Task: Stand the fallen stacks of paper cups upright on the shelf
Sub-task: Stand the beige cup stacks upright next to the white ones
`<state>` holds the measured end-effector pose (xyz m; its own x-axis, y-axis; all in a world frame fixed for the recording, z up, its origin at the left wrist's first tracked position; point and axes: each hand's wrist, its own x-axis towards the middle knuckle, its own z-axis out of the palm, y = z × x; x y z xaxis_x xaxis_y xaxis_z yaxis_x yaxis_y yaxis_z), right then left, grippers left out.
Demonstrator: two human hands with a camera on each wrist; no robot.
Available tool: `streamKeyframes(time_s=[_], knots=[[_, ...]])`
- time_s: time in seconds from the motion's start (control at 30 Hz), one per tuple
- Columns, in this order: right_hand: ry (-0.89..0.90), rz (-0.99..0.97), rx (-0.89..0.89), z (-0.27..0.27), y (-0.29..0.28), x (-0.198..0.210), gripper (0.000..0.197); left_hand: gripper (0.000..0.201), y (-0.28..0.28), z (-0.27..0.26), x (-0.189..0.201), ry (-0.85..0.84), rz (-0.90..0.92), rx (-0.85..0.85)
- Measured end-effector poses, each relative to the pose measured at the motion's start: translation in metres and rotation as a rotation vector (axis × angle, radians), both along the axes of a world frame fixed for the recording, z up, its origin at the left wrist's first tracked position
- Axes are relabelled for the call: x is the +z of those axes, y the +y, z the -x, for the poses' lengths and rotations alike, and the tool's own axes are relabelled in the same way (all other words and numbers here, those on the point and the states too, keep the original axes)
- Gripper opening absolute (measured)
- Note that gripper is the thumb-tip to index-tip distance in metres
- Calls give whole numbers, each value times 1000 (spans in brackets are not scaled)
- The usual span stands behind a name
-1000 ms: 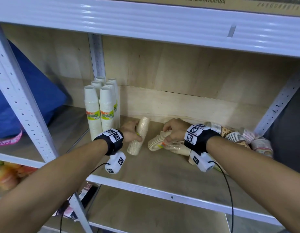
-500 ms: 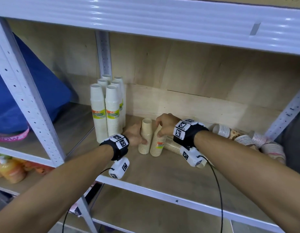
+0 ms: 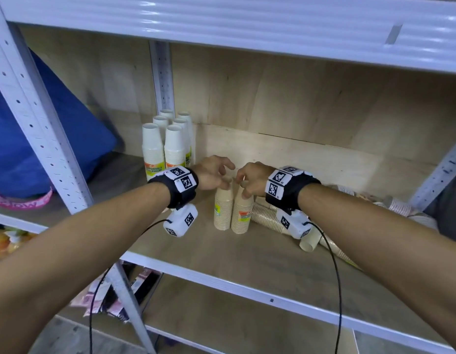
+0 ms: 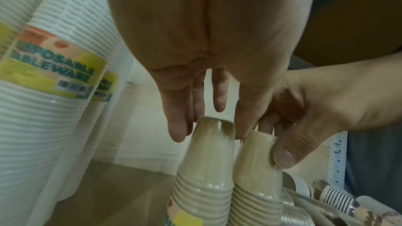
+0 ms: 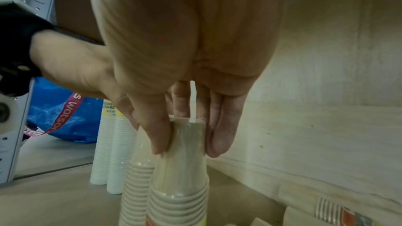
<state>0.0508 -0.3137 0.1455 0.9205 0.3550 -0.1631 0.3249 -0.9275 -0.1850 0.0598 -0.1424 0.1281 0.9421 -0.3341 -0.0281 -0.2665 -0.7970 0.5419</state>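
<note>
Two tan cup stacks stand upright side by side in the middle of the shelf, bottoms up: the left tan stack (image 3: 223, 209) (image 4: 204, 178) and the right tan stack (image 3: 242, 213) (image 5: 180, 169). My left hand (image 3: 218, 172) hovers at the left stack's top with fingers (image 4: 178, 126) straight and loose around it. My right hand (image 3: 248, 185) pinches the right stack's top between thumb (image 5: 159, 137) and fingers. More tan stacks (image 3: 266, 217) lie fallen behind my right wrist. Patterned cup stacks (image 3: 400, 205) lie at the far right.
Several tall white cup stacks (image 3: 165, 146) stand upright at the back left, close to my left hand. The wooden shelf board (image 3: 222, 254) is bare in front. A metal post (image 3: 43, 118) and a blue bag (image 3: 43, 139) sit left; the upper shelf beam (image 3: 247, 29) hangs low overhead.
Both tan stacks went from lying and leaning to fully upright. My hands rose to the stacks' tops, and the left hand's grip loosened.
</note>
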Motion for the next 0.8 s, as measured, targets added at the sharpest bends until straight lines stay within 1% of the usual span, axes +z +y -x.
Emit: streamKeyframes(time_s=[0.1,0.17,0.33,0.47,0.57,0.7,0.8], knots=[[-21,0,-12,2,-1,0,42,39,-5,-1,-3,-5,-41,-8],[-53,-10,-24,3,-3,-2,38,33,-7,-1,-6,-33,-41,-2],[-74,-54,-69,4,-7,-4,37,38,-7,-2,-7,-43,-65,18],[-50,-58,-33,6,-7,-2,46,48,-8,-1,-5,-12,-80,-12],[-41,-35,-6,6,-6,0,48,43,-8,-2,-4,-29,-108,-16],[-56,-25,-13,3,-7,-3,42,37,-11,-4,-5,-67,-110,25],[-58,-29,-20,2,-8,-4,40,44,-11,-4,-5,-60,-109,17]])
